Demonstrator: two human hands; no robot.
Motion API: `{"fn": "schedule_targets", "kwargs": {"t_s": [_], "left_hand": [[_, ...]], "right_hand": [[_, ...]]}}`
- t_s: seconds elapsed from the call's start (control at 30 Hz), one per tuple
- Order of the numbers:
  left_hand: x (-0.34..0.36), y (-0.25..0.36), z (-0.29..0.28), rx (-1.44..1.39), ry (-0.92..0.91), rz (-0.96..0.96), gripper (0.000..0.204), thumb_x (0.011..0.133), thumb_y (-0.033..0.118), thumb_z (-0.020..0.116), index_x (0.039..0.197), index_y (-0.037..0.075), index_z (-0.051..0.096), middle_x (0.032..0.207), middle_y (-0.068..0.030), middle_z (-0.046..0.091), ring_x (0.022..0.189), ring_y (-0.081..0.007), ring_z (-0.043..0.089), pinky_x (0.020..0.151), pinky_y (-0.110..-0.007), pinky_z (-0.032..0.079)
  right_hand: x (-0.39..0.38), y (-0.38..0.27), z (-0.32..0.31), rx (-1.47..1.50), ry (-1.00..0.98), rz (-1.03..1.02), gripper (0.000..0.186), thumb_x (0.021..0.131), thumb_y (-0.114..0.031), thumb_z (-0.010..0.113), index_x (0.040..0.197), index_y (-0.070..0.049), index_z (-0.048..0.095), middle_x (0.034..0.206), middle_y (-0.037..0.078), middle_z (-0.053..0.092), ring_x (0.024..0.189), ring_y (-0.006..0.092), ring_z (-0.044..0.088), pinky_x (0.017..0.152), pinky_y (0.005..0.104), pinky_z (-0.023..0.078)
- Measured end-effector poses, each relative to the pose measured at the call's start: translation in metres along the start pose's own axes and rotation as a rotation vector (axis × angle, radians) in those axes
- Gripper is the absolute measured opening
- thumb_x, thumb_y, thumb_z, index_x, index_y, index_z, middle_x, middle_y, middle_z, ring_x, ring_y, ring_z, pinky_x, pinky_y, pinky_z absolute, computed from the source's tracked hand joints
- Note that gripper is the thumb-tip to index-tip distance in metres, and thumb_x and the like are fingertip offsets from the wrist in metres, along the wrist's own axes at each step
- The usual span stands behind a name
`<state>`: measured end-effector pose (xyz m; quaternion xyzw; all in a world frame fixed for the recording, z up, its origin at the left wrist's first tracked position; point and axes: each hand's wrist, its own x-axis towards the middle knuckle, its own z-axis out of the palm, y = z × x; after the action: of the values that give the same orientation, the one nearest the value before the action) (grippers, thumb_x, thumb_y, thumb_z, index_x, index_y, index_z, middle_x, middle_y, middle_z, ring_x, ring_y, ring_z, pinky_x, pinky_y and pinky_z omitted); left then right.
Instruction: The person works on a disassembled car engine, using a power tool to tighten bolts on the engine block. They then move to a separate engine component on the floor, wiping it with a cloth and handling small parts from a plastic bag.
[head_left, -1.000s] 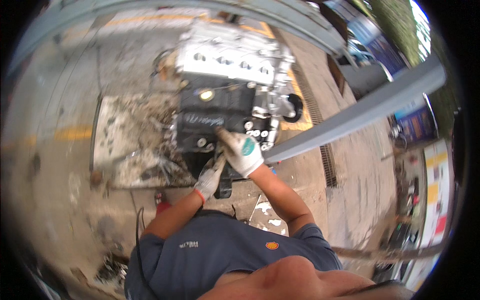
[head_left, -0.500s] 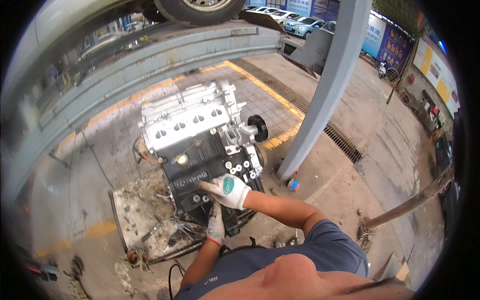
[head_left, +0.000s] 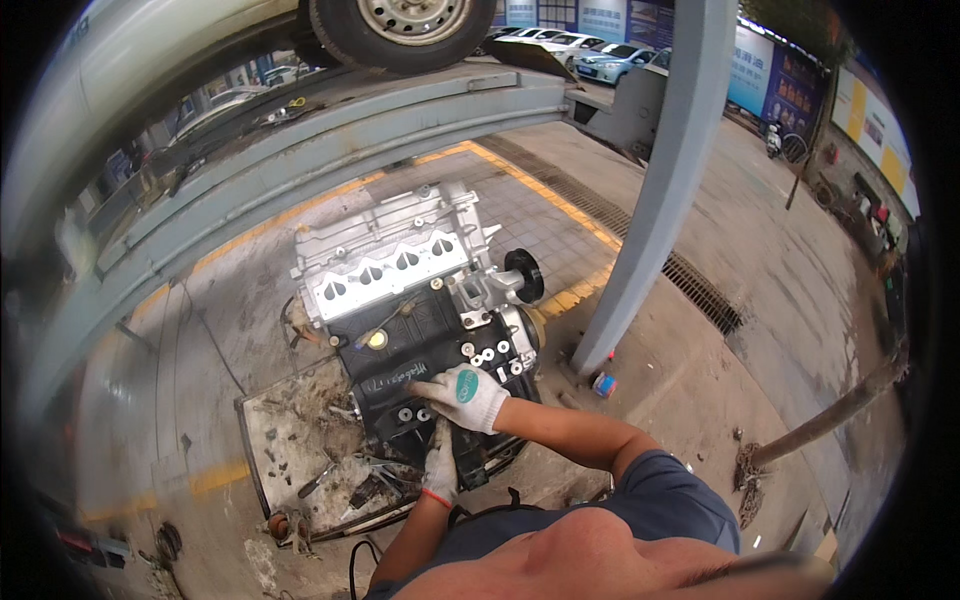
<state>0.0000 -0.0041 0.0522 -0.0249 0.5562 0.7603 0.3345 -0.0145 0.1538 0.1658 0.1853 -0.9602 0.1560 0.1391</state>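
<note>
A silver-topped engine (head_left: 375, 255) with a black lower block (head_left: 365, 395) stands before me. My right hand (head_left: 470, 400), in a white knit glove with a green patch, is on the block's lower middle, fingertips bent down and closed; what they hold, if anything, is hidden. My left hand (head_left: 441, 462), in a soiled glove with red cuff, reaches up just below it, fingers close together and partly hidden against the block; I cannot make out what they grip. Left of them, loose tools (head_left: 315, 482) lie on a grimy metal tray (head_left: 255, 440) under the engine.
A grey lift post (head_left: 640, 260) rises at right, beside a small can (head_left: 604, 385). A lift beam (head_left: 400, 120) crosses behind, below a raised car's wheel (head_left: 400, 25). A floor drain grate (head_left: 700, 295), a leaning pole (head_left: 820, 410), parked cars (head_left: 605, 62) and hoardings are farther off.
The view has tilted up, bringing the raised wheel and parked cars into sight. My hands stay on the same part of the block, with little visible shift.
</note>
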Motion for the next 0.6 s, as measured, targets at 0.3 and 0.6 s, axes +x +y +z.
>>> {"fn": "schedule_targets", "kwargs": {"t_s": [0.3, 0.6], "left_hand": [[0.014, -0.015, -0.014, 0.31, 0.012, 0.152, 0.058, 0.106, 0.037, 0.045, 0.155, 0.004, 0.039, 0.148, -0.0085, 0.051, 0.128, -0.0188, 0.054, 0.105, -0.029, 0.044], [0.02, -0.024, -0.018, 0.432, 0.005, 0.214, 0.054, 0.107, 0.024, 0.04, 0.156, 0.002, 0.034, 0.154, -0.014, 0.044, 0.136, -0.0238, 0.048, 0.112, -0.031, 0.039]], "right_hand": [[0.002, -0.002, 0.002, -0.088, -0.131, 0.081, 0.041, 0.096, -0.028, 0.062, 0.135, -0.018, 0.058, 0.097, 0.012, 0.069, 0.091, 0.0328, 0.069, 0.08, 0.0447, 0.056], [0.004, -0.004, -0.003, -0.063, -0.102, 0.036, 0.042, 0.094, -0.025, 0.063, 0.135, -0.022, 0.059, 0.092, 0.011, 0.07, 0.088, 0.0329, 0.069, 0.078, 0.0458, 0.055]]}}
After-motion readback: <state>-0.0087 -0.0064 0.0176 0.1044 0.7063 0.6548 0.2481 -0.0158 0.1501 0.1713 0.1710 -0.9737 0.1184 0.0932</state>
